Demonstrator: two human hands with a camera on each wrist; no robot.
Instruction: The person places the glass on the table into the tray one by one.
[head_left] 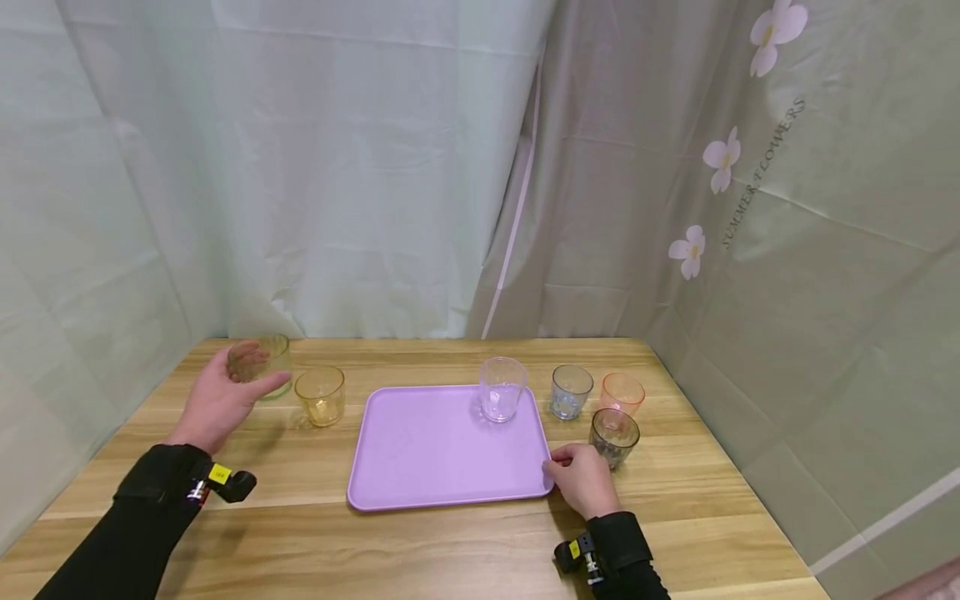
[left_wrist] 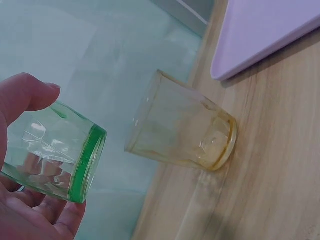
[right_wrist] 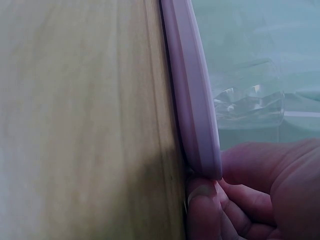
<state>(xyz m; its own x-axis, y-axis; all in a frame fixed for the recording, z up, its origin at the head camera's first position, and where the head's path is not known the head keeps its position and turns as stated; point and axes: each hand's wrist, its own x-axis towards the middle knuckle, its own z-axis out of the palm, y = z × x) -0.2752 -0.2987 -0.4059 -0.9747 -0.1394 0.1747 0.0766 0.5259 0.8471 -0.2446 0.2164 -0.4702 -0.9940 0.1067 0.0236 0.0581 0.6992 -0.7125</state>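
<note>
My left hand grips a green-tinted glass at the table's far left, with the thumb on one side and the fingers round the other. In the left wrist view the green glass appears raised off the wood. Just to its right a yellow glass stands upright. My right hand pinches the right front corner of a purple tray; thumb above the rim and fingers below it show in the right wrist view. A clear glass stands upright at the tray's back right corner.
Right of the tray stand a grey-blue glass, a pink-orange glass and a dark grey glass, the last beside my right hand. Curtains hang behind the wooden table and at its sides.
</note>
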